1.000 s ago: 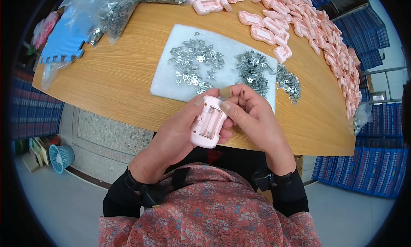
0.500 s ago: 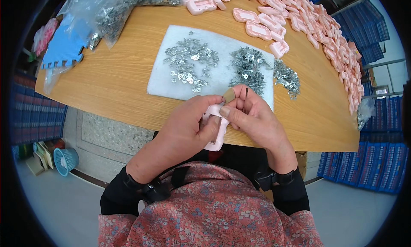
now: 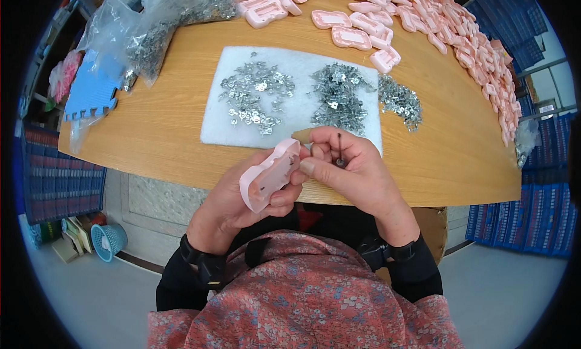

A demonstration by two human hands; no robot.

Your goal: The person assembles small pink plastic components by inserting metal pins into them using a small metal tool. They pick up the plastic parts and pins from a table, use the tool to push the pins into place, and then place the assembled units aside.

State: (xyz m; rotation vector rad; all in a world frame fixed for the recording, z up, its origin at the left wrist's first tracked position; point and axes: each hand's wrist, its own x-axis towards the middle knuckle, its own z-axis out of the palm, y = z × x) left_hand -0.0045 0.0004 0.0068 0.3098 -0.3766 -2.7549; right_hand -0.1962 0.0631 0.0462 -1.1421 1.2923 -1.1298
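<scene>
My left hand [image 3: 227,200] is closed around a pale pink plastic casing [image 3: 272,178], fingers beneath it and thumb at its right edge. The casing is tilted, its hollow inner side showing with small fittings inside. My right hand [image 3: 354,167] is closed at the casing's upper right end, thumb and index finger pinched together. A thin dark rod [image 3: 340,148] with a small knob at its lower end stands up between its fingers. A beige wrap [image 3: 301,134] covers the right index fingertip. What the pinch itself holds is too small to make out.
Beyond my hands, a white foam sheet [image 3: 212,116] bears two heaps of small metal clips [image 3: 257,88], with more clips [image 3: 402,104] beside it. Pink casings [image 3: 417,22] pile along the table's far right. Plastic bags of metal parts [image 3: 151,43] and a blue foam mat [image 3: 91,92] lie left.
My left hand has turned the casing over and moved it left, so its hollow inside now shows. The right hand remains beside it, still with the dark rod.
</scene>
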